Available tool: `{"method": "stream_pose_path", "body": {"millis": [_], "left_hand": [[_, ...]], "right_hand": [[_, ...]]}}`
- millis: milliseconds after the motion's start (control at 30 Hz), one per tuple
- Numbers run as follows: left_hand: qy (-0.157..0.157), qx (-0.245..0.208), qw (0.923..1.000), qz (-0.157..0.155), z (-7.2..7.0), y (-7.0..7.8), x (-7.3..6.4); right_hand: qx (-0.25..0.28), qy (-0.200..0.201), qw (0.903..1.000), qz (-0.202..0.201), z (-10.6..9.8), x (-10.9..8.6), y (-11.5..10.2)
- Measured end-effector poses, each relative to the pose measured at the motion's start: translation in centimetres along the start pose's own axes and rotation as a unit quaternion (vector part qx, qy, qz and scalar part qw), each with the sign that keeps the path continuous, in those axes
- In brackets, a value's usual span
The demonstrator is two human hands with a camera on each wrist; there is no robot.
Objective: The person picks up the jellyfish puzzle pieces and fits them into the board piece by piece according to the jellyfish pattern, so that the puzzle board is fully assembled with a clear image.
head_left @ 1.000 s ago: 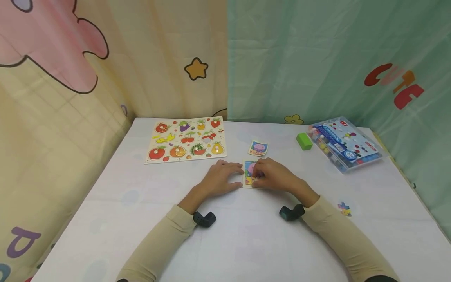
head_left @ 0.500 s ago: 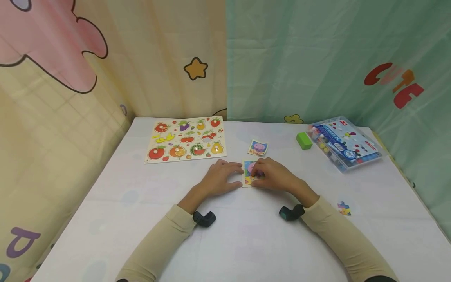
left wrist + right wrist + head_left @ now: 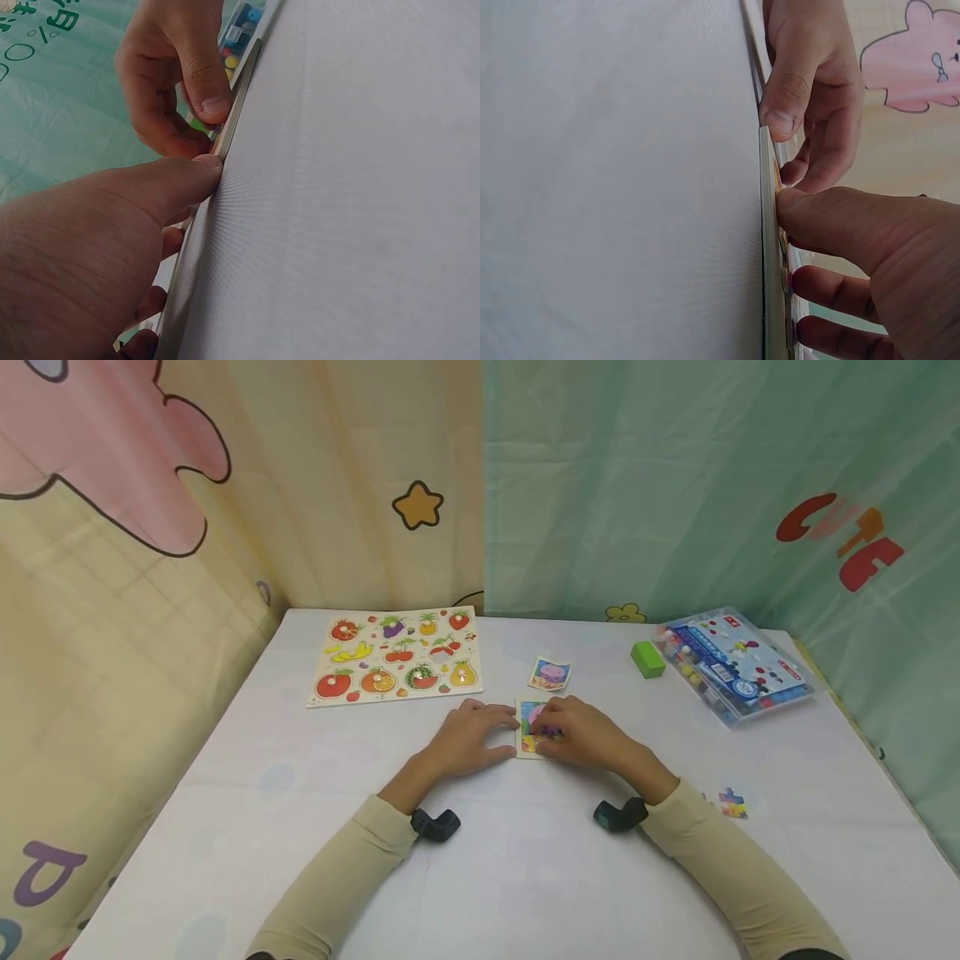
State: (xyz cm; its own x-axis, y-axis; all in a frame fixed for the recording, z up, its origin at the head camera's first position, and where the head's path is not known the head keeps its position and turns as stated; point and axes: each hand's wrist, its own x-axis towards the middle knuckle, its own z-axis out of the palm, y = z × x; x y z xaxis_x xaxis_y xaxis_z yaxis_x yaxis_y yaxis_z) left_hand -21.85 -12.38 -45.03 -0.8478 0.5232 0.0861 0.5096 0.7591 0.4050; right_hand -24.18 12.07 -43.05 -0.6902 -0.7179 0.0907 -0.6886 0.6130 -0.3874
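A small framed jigsaw puzzle (image 3: 530, 714) with a pink cartoon character lies at mid-table between the hands. My left hand (image 3: 471, 739) rests on the table at its left edge, thumb and fingertips spread along the frame. My right hand (image 3: 588, 731) covers the puzzle's right part, with bent fingers and thumb on a puzzle piece mostly hidden beneath them. In the right wrist view, several pieces (image 3: 787, 280) stand slightly raised over the frame (image 3: 769, 247) under the right fingertips. The left thumb (image 3: 206, 169) touches the frame's edge.
A picture card (image 3: 551, 674) lies just behind the puzzle. Loose jigsaw pieces (image 3: 732, 803) are near the right sleeve. Farther back are a fruit peg board (image 3: 397, 656), a green block (image 3: 647, 660) and a clear plastic case (image 3: 735, 664) of coloured parts.
The right fingertips have shifted slightly left over the puzzle. Another small piece now shows beside the right sleeve. The left hand stays in place.
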Motion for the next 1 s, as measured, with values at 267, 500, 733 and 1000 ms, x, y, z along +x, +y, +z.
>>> {"method": "stream_pose_path", "body": {"millis": [267, 500, 733, 1000], "left_hand": [[0.001, -0.003, 1.0000, -0.004, -0.2, 0.1, 0.0], [0.001, 0.003, 1.0000, -0.001, 0.1, -0.1, -0.1], [0.003, -0.010, 0.9999, 0.003, 0.0, -0.3, -0.2], [0.006, -0.016, 0.9998, 0.007, 0.4, -0.2, -0.3]], "right_hand": [[0.002, 0.001, 1.0000, -0.007, -0.3, 0.1, -0.1], [0.045, 0.005, 0.9985, -0.030, -0.7, -0.6, 0.6], [0.091, -0.009, 0.9959, -0.001, -1.9, -4.9, 1.8], [0.051, 0.009, 0.9958, 0.076, -4.3, -13.2, 3.5]]}}
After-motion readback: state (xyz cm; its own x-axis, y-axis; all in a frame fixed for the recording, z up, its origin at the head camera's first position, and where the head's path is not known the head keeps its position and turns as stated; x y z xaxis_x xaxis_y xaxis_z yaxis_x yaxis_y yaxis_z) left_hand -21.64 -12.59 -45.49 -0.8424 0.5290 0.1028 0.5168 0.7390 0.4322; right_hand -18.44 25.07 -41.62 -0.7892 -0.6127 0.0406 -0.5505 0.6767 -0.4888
